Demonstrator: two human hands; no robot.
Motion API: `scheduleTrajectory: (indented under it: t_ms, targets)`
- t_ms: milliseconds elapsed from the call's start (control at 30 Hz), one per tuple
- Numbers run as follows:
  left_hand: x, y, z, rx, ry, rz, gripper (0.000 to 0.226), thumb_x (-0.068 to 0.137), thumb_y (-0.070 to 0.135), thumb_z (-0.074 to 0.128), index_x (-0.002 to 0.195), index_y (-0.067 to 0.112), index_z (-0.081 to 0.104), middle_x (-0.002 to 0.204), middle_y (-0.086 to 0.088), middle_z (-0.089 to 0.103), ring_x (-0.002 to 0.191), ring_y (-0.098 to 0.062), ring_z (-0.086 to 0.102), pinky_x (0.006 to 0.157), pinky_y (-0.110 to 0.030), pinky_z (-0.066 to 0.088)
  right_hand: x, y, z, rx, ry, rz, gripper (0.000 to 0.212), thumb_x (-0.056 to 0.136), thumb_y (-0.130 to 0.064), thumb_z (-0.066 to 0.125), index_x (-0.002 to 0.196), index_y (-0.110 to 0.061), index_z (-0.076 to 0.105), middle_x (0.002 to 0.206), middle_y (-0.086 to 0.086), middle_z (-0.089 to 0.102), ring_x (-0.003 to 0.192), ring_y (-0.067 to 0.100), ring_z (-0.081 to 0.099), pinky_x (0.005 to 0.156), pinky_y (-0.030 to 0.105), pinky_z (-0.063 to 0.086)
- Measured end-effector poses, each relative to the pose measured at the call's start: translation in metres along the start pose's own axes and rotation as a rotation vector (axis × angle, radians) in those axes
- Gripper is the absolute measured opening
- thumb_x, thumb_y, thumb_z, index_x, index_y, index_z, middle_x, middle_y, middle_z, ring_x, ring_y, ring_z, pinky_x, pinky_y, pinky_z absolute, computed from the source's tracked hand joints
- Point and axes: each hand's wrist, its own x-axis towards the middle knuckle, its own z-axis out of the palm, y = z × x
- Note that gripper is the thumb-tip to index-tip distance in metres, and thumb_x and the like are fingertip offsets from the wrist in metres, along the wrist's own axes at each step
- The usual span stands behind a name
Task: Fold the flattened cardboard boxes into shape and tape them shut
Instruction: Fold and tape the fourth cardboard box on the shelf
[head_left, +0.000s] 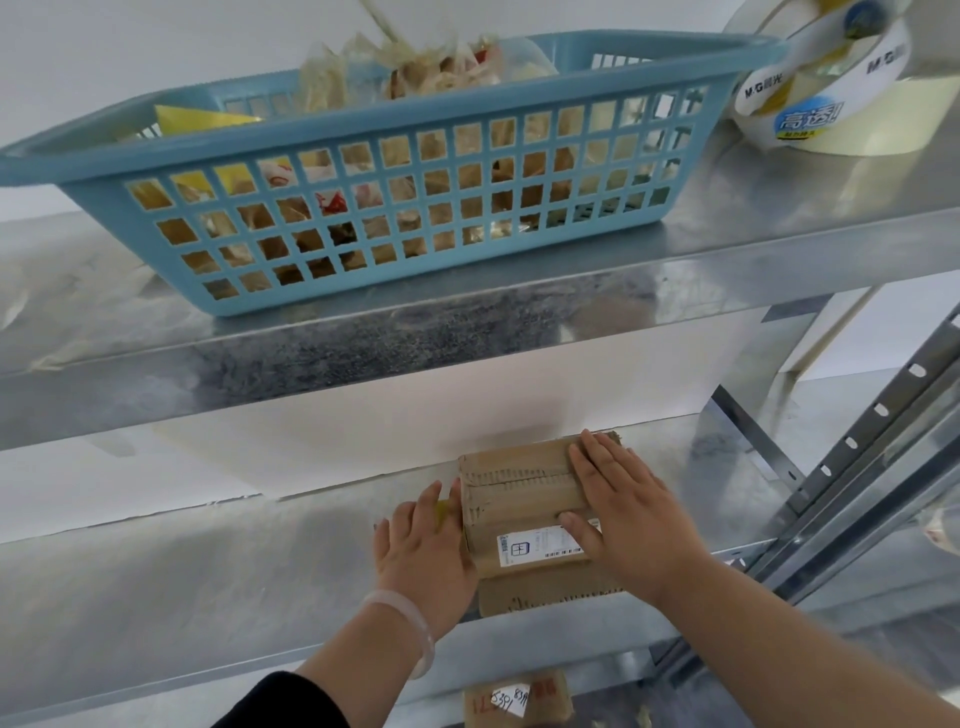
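A small brown cardboard box with a white shipping label and a taped seam sits on the middle metal shelf. My left hand lies flat against the box's left side, fingers straight. On the box's top right rests my right hand, fingers spread flat and thumb by the label. A flat piece of cardboard shows under the box's near edge. Rolls of clear packing tape stand on the upper shelf at the far right.
A blue plastic basket full of crumpled tape and wrappers fills the upper shelf. Grey slotted shelf uprights run along the right. Another cardboard box with handwritten numbers lies on the level below.
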Motion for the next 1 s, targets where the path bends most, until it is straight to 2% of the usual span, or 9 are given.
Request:
scheduleTrajectory:
  t_ms: [133, 233, 367, 533, 667, 767, 833, 900, 1000]
  targets:
    - [0.001, -0.009, 0.0, -0.083, 0.033, 0.011, 0.078, 0.088, 0.062, 0.024, 0.152, 0.031, -0.008, 0.158, 0.009, 0.008, 0.143, -0.02, 0.011, 0.117, -0.038, 0.01, -0.001, 0.0, -0.003, 0.027, -0.045, 0.012, 0.075, 0.091, -0.059, 0.033, 0.14, -0.006, 0.051, 0.145, 0.012, 0.051, 0.134, 0.027, 0.049, 0.108, 0.047, 0.037]
    - [-0.002, -0.011, 0.001, -0.122, 0.081, 0.015, 0.083, 0.086, 0.064, 0.024, 0.146, 0.034, -0.026, 0.155, 0.01, 0.014, 0.14, -0.019, 0.017, 0.115, -0.037, 0.014, -0.002, 0.0, -0.005, 0.038, -0.055, 0.023, 0.072, 0.097, -0.06, 0.024, 0.142, -0.009, 0.049, 0.145, 0.011, 0.051, 0.134, 0.026, 0.049, 0.108, 0.045, 0.036]
    - [-0.005, -0.008, 0.002, -0.114, 0.111, 0.058, 0.08, 0.064, 0.068, 0.001, 0.128, 0.046, -0.043, 0.155, 0.012, 0.012, 0.137, -0.018, 0.019, 0.115, -0.037, 0.015, -0.002, -0.001, -0.007, 0.027, -0.033, -0.001, 0.056, 0.099, -0.059, 0.016, 0.144, -0.037, 0.041, 0.145, 0.011, 0.05, 0.134, 0.029, 0.05, 0.107, 0.045, 0.037]
    - [-0.005, -0.006, 0.005, -0.151, 0.154, 0.051, 0.083, 0.062, 0.067, 0.005, 0.131, 0.047, -0.036, 0.153, 0.013, 0.019, 0.136, -0.017, 0.023, 0.114, -0.036, 0.018, 0.0, -0.003, -0.012, 0.008, -0.051, 0.006, 0.048, 0.092, -0.057, 0.032, 0.132, -0.044, 0.054, 0.138, 0.014, 0.057, 0.127, 0.031, 0.055, 0.1, 0.056, 0.044]
    - [-0.004, -0.008, 0.006, -0.143, 0.158, 0.045, 0.084, 0.061, 0.066, 0.007, 0.133, 0.049, -0.033, 0.15, 0.013, 0.022, 0.136, -0.017, 0.024, 0.112, -0.035, 0.021, 0.003, -0.014, -0.014, 0.026, -0.095, -0.028, 0.058, 0.084, -0.056, 0.041, 0.127, -0.026, 0.065, 0.136, 0.013, 0.06, 0.129, 0.029, 0.054, 0.11, 0.057, 0.024]
    - [-0.003, -0.009, 0.005, -0.142, 0.154, 0.045, 0.079, 0.07, 0.067, 0.014, 0.13, 0.052, -0.035, 0.15, 0.014, 0.022, 0.135, -0.016, 0.024, 0.111, -0.035, 0.022, 0.004, -0.031, -0.014, 0.103, -0.121, -0.055, 0.068, 0.079, -0.062, 0.042, 0.134, -0.025, 0.058, 0.138, 0.006, 0.059, 0.13, 0.024, 0.053, 0.118, 0.048, 0.022]
    - [-0.003, -0.009, 0.006, -0.131, 0.152, 0.047, 0.079, 0.077, 0.064, 0.022, 0.126, 0.054, -0.038, 0.15, 0.015, 0.021, 0.135, -0.015, 0.024, 0.111, -0.034, 0.022, 0.005, -0.043, -0.018, 0.144, -0.15, -0.034, 0.068, 0.077, -0.067, 0.041, 0.138, -0.037, 0.049, 0.139, 0.008, 0.057, 0.13, 0.032, 0.053, 0.113, 0.058, 0.029]
    - [-0.003, -0.009, 0.007, -0.125, 0.16, 0.052, 0.077, 0.07, 0.065, 0.012, 0.128, 0.053, -0.037, 0.149, 0.016, 0.021, 0.135, -0.014, 0.024, 0.111, -0.033, 0.022, 0.006, -0.054, -0.024, 0.177, -0.142, -0.036, 0.074, 0.079, -0.07, 0.028, 0.143, -0.036, 0.044, 0.152, 0.013, 0.042, 0.14, 0.037, 0.037, 0.115, 0.065, 0.016]
    - [-0.005, -0.008, 0.006, -0.146, 0.186, 0.052, 0.083, 0.062, 0.066, 0.009, 0.134, 0.051, -0.03, 0.147, 0.016, 0.025, 0.133, -0.014, 0.028, 0.109, -0.032, 0.025, 0.006, -0.062, -0.022, 0.182, -0.138, -0.146, 0.089, 0.079, -0.067, 0.006, 0.156, -0.024, 0.017, 0.166, 0.004, -0.003, 0.152, 0.02, -0.009, 0.119, 0.051, -0.013]
